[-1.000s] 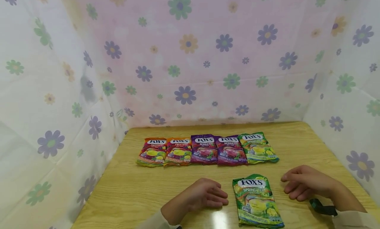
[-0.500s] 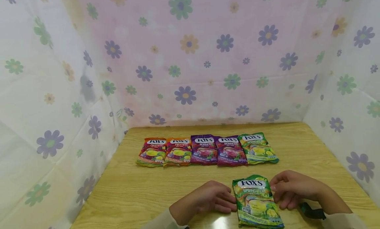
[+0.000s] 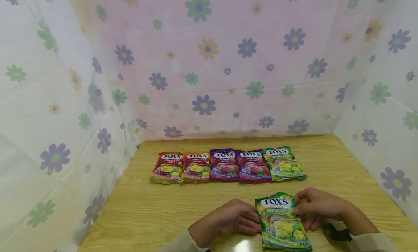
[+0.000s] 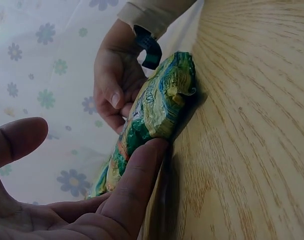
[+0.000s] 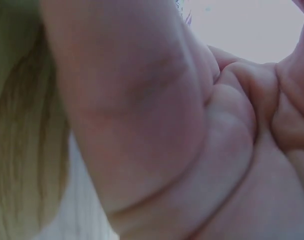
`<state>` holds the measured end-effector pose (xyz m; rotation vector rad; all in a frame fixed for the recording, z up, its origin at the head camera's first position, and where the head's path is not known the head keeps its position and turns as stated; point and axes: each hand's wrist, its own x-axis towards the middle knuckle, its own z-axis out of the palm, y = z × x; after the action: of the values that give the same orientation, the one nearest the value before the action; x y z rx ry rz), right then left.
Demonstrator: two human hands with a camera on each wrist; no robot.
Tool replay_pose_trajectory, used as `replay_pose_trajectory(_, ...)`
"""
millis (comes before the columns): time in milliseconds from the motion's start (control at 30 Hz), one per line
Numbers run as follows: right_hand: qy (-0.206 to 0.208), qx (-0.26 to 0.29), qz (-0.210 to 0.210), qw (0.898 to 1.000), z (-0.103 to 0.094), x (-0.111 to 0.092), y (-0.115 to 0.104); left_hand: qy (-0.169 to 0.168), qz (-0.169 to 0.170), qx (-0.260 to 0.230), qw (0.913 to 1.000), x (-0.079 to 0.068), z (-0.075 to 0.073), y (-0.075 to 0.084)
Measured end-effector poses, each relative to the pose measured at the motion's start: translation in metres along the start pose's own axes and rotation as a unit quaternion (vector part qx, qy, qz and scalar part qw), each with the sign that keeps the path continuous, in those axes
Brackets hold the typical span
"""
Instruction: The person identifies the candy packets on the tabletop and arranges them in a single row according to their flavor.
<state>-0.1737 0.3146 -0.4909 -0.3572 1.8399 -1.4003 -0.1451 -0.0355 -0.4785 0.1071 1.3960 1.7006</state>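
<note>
A green candy bag marked Fox's Spring Tea (image 3: 283,223) lies face up near the table's front, between both hands. My left hand (image 3: 233,219) touches its left edge with the fingertips; in the left wrist view, that hand's thumb (image 4: 19,140) stands away from the bag (image 4: 154,107). At the opposite edge, my right hand (image 3: 321,208) has its thumb over the front and its fingers curled along the side, pinching the edge. The right wrist view is filled by the right palm and fingers (image 5: 142,110), and the bag is hidden there.
Farther back lies a row of candy bags: two orange Fruits bags (image 3: 167,167) (image 3: 196,167), two purple Berries bags (image 3: 224,165) (image 3: 254,166) and one green Spring Tea bag (image 3: 284,163). Flowered cloth (image 3: 202,63) encloses the wooden table (image 3: 147,215) at the back and sides.
Both hands have moved in toward the near green bag, the right hand leftward and the left hand rightward, and now touch its edges. The bag has barely shifted; the back row has not moved.
</note>
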Motion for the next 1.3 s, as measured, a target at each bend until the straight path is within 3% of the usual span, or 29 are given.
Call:
replay_pose_trajectory(433,-0.013,0.0,-0.01,1.0,0.0,0.0,-0.002,-0.001,0.006,-0.008,0.9999,0.002,0.001,0.0)
replay_pose_trajectory(867,-0.034,0.017,-0.013,0.999,-0.003,-0.001,0.001,-0.034,0.017,0.0,0.9993,0.002,0.002,-0.001)
replay_pose_trajectory(1300,0.018,-0.015,-0.014,1.0,-0.012,-0.009,-0.005,-0.034,0.034,-0.006,0.9989,0.009,0.006,0.003)
